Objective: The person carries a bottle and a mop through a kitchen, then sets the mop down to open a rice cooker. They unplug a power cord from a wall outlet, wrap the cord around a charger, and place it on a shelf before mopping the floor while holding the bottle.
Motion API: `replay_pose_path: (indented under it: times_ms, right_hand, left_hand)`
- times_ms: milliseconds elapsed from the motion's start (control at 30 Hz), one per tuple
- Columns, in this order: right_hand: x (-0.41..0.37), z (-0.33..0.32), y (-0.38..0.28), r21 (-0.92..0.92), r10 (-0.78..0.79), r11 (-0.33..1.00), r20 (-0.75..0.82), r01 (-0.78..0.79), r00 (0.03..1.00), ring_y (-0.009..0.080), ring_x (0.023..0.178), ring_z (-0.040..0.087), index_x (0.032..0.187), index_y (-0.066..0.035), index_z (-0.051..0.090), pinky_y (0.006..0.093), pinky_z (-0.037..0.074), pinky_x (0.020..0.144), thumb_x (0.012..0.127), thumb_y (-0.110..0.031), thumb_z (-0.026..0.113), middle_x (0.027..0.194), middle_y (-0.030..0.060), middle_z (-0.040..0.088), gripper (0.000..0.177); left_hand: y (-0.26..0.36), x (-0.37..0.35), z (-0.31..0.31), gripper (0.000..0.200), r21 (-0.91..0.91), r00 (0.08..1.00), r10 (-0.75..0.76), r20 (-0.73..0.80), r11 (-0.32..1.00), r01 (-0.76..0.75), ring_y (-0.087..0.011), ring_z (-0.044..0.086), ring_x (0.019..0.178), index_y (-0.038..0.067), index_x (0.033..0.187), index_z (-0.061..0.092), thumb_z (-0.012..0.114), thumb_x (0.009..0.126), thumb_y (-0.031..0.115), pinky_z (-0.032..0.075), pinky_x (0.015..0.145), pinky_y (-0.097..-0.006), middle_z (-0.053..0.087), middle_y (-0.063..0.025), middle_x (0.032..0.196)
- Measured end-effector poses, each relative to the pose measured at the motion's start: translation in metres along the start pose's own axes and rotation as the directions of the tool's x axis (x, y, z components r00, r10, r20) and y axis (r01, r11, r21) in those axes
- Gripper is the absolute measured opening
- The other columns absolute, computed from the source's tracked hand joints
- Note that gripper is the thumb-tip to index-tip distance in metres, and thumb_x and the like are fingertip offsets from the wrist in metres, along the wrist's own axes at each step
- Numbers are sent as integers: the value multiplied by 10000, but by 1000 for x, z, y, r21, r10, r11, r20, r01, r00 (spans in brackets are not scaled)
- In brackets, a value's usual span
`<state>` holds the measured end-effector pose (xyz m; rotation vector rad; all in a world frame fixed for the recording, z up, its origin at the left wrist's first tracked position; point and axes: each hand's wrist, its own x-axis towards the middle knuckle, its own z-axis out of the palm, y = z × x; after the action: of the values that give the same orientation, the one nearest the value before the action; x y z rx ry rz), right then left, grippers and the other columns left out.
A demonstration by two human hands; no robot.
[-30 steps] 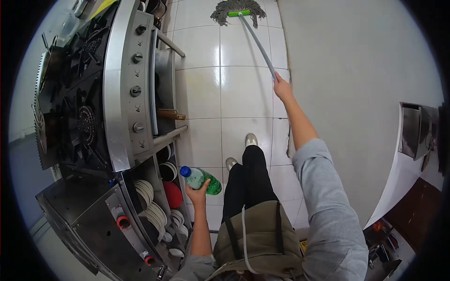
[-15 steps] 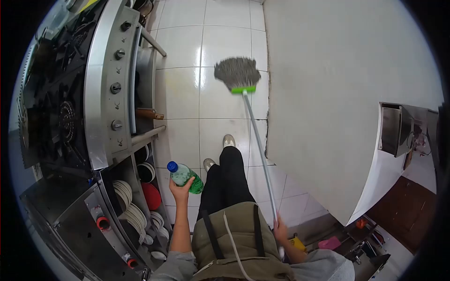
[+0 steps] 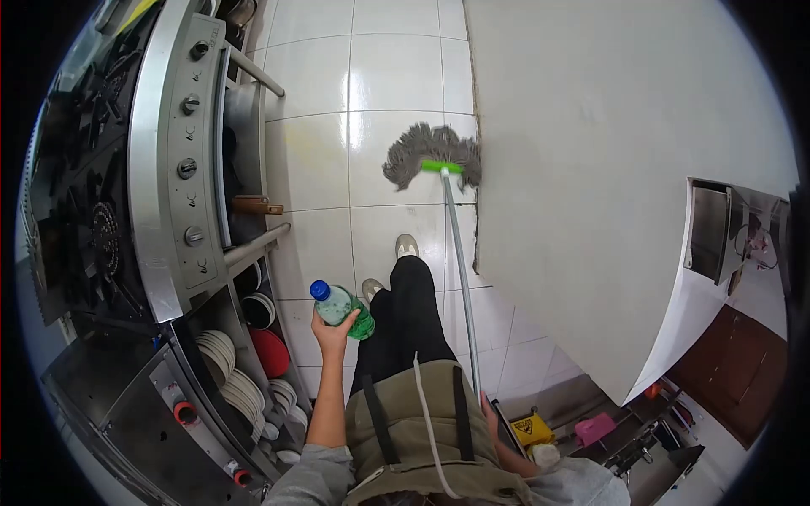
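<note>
In my left hand (image 3: 331, 333) is a clear plastic bottle (image 3: 337, 305) with a blue cap and green liquid inside, tilted in front of my left leg. My fingers wrap round its side. My right hand (image 3: 488, 415), partly hidden beside my olive garment, grips the upper end of a mop (image 3: 462, 278). The mop's pale handle runs forward to a green clamp (image 3: 442, 167). Its grey string head (image 3: 426, 145) lies fanned out on the white tiles, the right end close to the wall's base.
A steel stove (image 3: 164, 169) lines my left side, with a wooden handle (image 3: 257, 205) jutting out. Stacked plates (image 3: 240, 392) fill shelves below it. A white wall (image 3: 582, 169) stands at right. A yellow sign (image 3: 531, 430) and pink object (image 3: 596, 428) are behind on the right.
The mop head has swung right towards the wall and spread its strings sideways. My right hand has drawn in closer to my body. The bottle is slightly higher and further right in view.
</note>
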<state>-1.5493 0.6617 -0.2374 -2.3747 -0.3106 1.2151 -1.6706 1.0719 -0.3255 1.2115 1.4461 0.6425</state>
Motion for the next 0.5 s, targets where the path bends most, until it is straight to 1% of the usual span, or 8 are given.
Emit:
replay_pose_path:
  times_ms: [133,200,233,300,333,367,400,500]
  right_hand:
    - [131,4,-35,45,122,992,5,-122,993,84,430,403,1383,-165,297,269,378,422,911,-170,420,513,-15,400,488]
    - [220,11,-25,-147,-261,960,-147,240,954,83,406,417,1380,-172,306,267,371,392,915,-154,410,505,-13,414,477]
    - [257,6,-58,-74,-239,970,-148,231,959,91,391,403,1371,-160,323,279,371,393,917,-182,405,486,-7,385,462]
    - [342,0,-101,-241,-522,848,-229,472,821,274,903,605,1366,-156,323,354,459,779,919,-273,390,1009,179,610,468]
    - [354,-20,-167,-130,-159,980,-45,152,986,318,1142,479,1375,-155,298,361,373,938,916,-287,389,1274,201,458,486]
    - [395,-22,-183,-168,-261,954,-54,248,964,338,1133,480,1380,-157,284,368,376,935,914,-301,388,1260,203,470,498]
    - [444,-15,-188,-236,-478,873,-231,428,848,261,672,597,1360,-220,332,363,476,666,894,-268,432,866,187,614,479]
    - [482,-24,-303,99,-145,982,-150,160,978,164,399,480,1354,-177,343,334,427,404,894,-277,424,575,105,539,478]
  left_hand:
    - [-5,-5,-4,483,-7,999,-18,-32,1000,18,-168,585,818,-3,990,536,801,591,56,465,756,-299,600,-68,892]
    - [-5,-7,-10,489,4,999,-27,-40,1000,27,-169,584,823,-4,994,535,803,590,58,465,758,-299,599,-69,897]
    - [-5,-9,-14,494,8,998,-35,-44,999,35,-169,583,828,-5,998,534,805,590,59,464,761,-299,597,-70,902]
    - [-13,-13,-23,498,4,996,-53,-66,999,54,-168,582,830,-4,1000,533,806,588,56,464,762,-298,596,-70,908]
    - [-17,-13,-27,502,-8,994,-69,-85,998,69,-167,581,832,-4,1003,532,807,587,52,464,763,-297,595,-71,914]
    - [-20,-15,-31,502,-3,993,-69,-92,998,68,-167,581,832,-4,1003,532,807,587,52,464,763,-297,595,-71,914]
    - [-22,-15,-35,504,6,993,-43,-113,999,44,-164,581,829,-4,1004,531,808,586,47,464,762,-296,594,-70,916]
    - [-13,-21,-43,500,12,987,-12,-163,1000,14,-161,581,822,-4,1003,531,806,589,41,465,758,-293,593,-69,918]
